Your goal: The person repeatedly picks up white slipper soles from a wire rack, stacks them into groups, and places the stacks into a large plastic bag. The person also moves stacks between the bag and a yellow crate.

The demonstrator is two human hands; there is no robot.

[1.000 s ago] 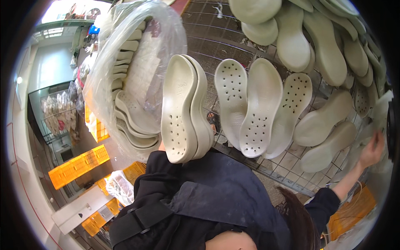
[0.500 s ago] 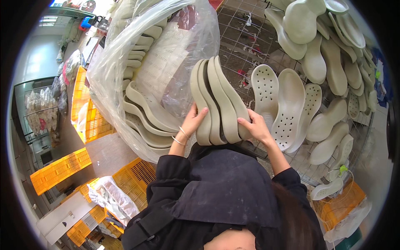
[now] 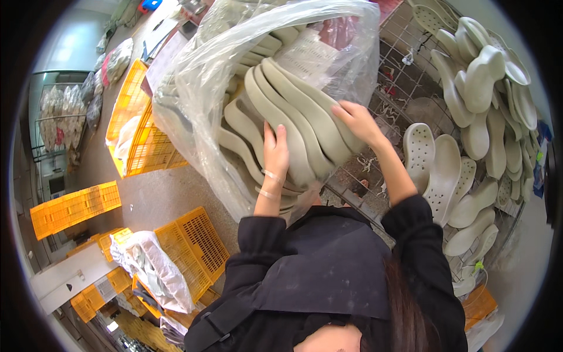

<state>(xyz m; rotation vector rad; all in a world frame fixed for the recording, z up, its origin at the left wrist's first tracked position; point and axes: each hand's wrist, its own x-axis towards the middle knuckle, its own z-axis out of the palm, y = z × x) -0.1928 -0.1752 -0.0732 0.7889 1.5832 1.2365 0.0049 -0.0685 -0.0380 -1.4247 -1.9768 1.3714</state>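
Note:
My left hand (image 3: 277,151) and my right hand (image 3: 359,122) press a stack of grey-beige shoe soles (image 3: 293,120) between them, standing on edge at the mouth of a clear plastic bag (image 3: 196,100). The left hand lies against the stack's left face, thumb and fingers up; two thin bands circle that wrist. On the opposite face, the right hand's fingers bend over the outermost sole. More soles (image 3: 241,126) line the inside of the bag, left of the stack. Behind them lies a pale sheet of paper (image 3: 305,58), partly covered.
Loose soles, some with holes (image 3: 419,154), lie on a wire rack (image 3: 404,64) to the right, with a heap of soles (image 3: 487,79) farther back. Orange plastic crates (image 3: 193,246) and a white plastic sack (image 3: 151,267) stand at the left.
Both hands have carried the stack of soles left and away from me, from in front of my body into the bag's mouth. The whole view has also shifted.

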